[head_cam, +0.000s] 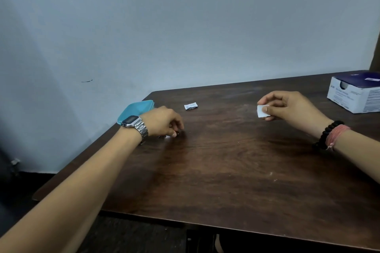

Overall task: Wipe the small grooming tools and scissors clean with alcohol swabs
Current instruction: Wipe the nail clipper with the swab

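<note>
Left forearm reaching in from the lower left, stretched diagonally across the counter [226,160], a metal wristwatch [134,124] on the wrist. Left hand [162,122] knuckles-up, fingers curled down toward the surface, fingertips closed over something small and partly hidden; what it is cannot be made out. Right forearm entering from the right edge, a black bead bracelet [327,133] and a pink thread band [337,134] round the wrist. Right hand [287,107] raised just above the surface, well apart from the left, fingers bent, thumb and fingertips pinching a white swab [262,111] in a light grip.
</note>
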Demonstrator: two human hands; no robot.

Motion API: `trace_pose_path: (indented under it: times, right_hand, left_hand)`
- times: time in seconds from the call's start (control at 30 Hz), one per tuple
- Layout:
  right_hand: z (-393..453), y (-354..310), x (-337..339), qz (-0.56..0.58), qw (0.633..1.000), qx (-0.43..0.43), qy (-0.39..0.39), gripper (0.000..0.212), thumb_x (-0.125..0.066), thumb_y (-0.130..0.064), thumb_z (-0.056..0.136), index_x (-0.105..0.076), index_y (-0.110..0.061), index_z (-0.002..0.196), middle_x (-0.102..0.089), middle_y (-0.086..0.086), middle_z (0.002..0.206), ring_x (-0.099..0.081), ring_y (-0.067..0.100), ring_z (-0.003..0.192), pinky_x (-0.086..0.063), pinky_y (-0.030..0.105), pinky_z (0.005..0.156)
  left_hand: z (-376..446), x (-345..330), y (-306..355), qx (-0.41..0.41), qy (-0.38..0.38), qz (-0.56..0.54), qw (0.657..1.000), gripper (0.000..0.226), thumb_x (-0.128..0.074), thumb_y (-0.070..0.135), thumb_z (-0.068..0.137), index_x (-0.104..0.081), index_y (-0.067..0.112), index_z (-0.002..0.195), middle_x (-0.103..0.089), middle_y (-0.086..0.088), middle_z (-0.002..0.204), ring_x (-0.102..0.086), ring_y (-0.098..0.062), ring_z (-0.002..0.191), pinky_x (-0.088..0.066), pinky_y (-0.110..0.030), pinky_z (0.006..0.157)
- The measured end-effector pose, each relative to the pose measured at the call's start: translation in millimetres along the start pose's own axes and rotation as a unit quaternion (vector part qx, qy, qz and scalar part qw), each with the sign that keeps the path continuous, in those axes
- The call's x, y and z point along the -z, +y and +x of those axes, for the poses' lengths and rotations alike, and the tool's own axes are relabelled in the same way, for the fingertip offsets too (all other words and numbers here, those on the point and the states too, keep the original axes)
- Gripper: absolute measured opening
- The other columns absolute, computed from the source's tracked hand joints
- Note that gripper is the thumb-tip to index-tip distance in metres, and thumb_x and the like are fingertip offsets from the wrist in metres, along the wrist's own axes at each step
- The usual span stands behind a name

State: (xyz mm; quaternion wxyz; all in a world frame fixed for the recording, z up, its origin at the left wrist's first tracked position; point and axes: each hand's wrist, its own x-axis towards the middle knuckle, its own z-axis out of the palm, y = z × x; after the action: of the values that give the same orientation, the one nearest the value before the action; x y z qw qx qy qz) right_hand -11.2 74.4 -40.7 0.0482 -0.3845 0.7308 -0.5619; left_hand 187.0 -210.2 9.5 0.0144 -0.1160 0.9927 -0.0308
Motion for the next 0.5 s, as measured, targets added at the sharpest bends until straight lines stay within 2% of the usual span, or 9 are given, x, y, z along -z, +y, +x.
trace_pose_path:
  times: [0.13, 0.27, 0.4, 0.5]
  right_hand:
    - [-1.2, -2.1, 1.0, 0.000, 1.000, -0.004, -0.008, 0.012, -0.065, -0.002, 0.089, -0.069, -0.011, 0.095, -0.072, 0.014, 0.083, -0.073, 0.023, 0.071, -0.058, 0.022, 0.072]
    - [-2.6, -3.7, 1.1, 0.003, 1.000, -0.011, -0.008, 0.012, -0.064, -0.001, 0.089, -0.069, -0.010, 0.096, -0.072, 0.015, 0.085, -0.072, 0.019, 0.070, -0.056, 0.017, 0.065]
    - [-4.9, -4.0, 2.1, 0.004, 1.000, -0.018, -0.017, 0.013, -0.065, 0.000, 0.088, -0.069, -0.010, 0.095, -0.071, 0.012, 0.082, -0.073, 0.023, 0.072, -0.057, 0.019, 0.069]
    - [-3.9, -5.8, -0.5, 0.037, 0.999, -0.031, -0.012, 0.014, -0.065, 0.003, 0.088, -0.068, -0.008, 0.095, -0.068, 0.013, 0.082, -0.072, 0.019, 0.071, -0.058, 0.019, 0.069]
  left_hand:
    - [2.4, -7.0, 3.8, -0.008, 0.027, 0.016, 0.999, 0.019, -0.064, 0.012, 0.084, -0.069, 0.028, 0.093, -0.066, 0.018, 0.074, -0.063, -0.003, 0.079, -0.050, -0.024, 0.078]
    - [3.5, -9.0, 0.5, -0.031, 0.049, -0.001, 0.998, 0.021, -0.058, 0.011, 0.086, -0.066, 0.030, 0.092, -0.066, 0.019, 0.076, -0.062, 0.000, 0.075, -0.051, -0.026, 0.078]
    - [2.9, -8.7, 12.9, -0.070, 0.134, -0.149, 0.977, 0.018, -0.060, 0.014, 0.091, -0.066, 0.029, 0.099, -0.066, 0.014, 0.084, -0.061, 0.004, 0.075, -0.047, -0.018, 0.076]
    - [7.4, 0.2, 33.3, -0.100, 0.157, -0.315, 0.931, 0.017, -0.060, 0.015, 0.093, -0.066, 0.029, 0.100, -0.068, 0.002, 0.097, -0.065, -0.012, 0.084, -0.050, -0.026, 0.083]
